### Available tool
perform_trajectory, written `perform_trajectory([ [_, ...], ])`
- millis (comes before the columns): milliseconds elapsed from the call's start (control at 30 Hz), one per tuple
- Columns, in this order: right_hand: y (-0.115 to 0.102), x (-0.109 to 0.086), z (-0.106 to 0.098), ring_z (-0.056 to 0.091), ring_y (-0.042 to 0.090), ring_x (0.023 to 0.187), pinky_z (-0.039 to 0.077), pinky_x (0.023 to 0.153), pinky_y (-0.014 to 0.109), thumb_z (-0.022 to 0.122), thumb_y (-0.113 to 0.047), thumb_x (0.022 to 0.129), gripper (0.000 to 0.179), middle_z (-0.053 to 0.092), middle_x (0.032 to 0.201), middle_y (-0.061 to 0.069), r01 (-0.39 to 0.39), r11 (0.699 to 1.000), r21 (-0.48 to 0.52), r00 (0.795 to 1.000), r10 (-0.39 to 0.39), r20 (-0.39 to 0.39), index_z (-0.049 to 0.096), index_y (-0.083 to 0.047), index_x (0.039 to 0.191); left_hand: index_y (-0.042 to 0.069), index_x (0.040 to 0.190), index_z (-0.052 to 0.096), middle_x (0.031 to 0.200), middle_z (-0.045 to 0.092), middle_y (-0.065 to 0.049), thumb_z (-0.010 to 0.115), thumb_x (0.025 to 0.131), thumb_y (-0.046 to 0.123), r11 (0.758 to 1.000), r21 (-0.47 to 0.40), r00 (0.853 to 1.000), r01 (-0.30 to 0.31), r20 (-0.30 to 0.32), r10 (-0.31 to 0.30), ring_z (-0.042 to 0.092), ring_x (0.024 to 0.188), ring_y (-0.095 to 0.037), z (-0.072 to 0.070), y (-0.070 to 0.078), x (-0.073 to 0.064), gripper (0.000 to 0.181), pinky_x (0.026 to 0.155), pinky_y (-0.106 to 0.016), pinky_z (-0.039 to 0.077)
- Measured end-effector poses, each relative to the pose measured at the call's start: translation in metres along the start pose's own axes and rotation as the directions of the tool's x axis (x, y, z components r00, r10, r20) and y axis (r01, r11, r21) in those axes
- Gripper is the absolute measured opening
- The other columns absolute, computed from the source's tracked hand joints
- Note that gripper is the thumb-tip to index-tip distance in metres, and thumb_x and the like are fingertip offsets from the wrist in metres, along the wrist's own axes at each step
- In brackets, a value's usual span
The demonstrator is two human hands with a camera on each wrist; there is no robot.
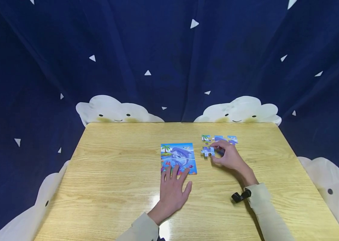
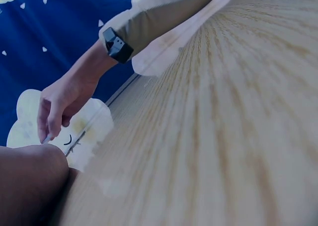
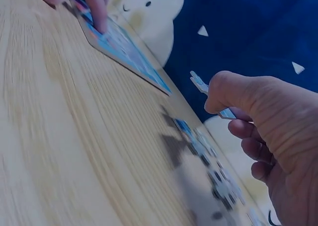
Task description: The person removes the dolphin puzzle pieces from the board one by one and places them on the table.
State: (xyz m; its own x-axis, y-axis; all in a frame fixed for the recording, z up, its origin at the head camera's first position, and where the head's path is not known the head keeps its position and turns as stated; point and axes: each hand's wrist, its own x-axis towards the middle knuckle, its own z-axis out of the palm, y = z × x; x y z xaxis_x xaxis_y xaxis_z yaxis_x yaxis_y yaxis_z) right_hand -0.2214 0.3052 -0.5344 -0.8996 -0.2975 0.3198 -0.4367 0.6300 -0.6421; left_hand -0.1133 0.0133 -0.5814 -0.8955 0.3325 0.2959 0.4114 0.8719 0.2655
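My right hand (image 1: 228,156) pinches a blue jigsaw piece (image 1: 208,151) between thumb and fingers. In the right wrist view that piece (image 3: 199,83) is lifted above the table, its shadow falling below. My left hand (image 1: 172,192) lies with fingers spread, their tips on the lower part of a dolphin picture board (image 1: 178,154). The board shows a dolphin, a palm tree and sea creatures. Behind the right hand, loose puzzle pieces (image 1: 220,138) lie in a row, partly hidden by it. One carries a palm tree (image 1: 205,138).
The pieces and board rest on a light wooden table (image 1: 115,174). A dark blue curtain (image 1: 169,60) with white triangles and cloud shapes (image 1: 241,110) hangs behind it. A black wrist device (image 1: 241,196) sits on the right sleeve.
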Motion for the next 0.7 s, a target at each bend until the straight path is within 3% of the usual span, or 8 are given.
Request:
perform_trajectory([
  [300, 0.013, -0.016, -0.021, 0.055, 0.025, 0.079, 0.046, 0.063, 0.025, 0.085, 0.001, 0.073, 0.046, 0.065, 0.094, 0.01, -0.044, 0.999, -0.001, 0.998, 0.044, -0.034, 0.074, -0.006, 0.117, 0.034, 0.151, 0.055, 0.151, 0.046, -0.01, 0.045, 0.105, 0.053, 1.0, 0.006, 1.0, -0.011, -0.029, 0.011, 0.037, 0.143, -0.041, 0.0, 0.0, 0.0, 0.051, 0.111, -0.055, 0.029],
  [700, 0.038, -0.033, -0.042, 0.054, 0.023, 0.077, 0.045, 0.064, 0.021, 0.083, 0.004, 0.077, 0.047, 0.065, 0.097, 0.011, -0.107, 0.994, -0.019, 0.99, 0.105, -0.094, 0.072, 0.0, 0.122, 0.034, 0.15, 0.056, 0.151, 0.046, -0.01, 0.046, 0.104, 0.053, 1.0, 0.005, 1.0, -0.013, -0.028, 0.013, 0.037, 0.143, -0.042, 0.0, 0.001, 0.0, 0.051, 0.111, -0.056, 0.029],
])
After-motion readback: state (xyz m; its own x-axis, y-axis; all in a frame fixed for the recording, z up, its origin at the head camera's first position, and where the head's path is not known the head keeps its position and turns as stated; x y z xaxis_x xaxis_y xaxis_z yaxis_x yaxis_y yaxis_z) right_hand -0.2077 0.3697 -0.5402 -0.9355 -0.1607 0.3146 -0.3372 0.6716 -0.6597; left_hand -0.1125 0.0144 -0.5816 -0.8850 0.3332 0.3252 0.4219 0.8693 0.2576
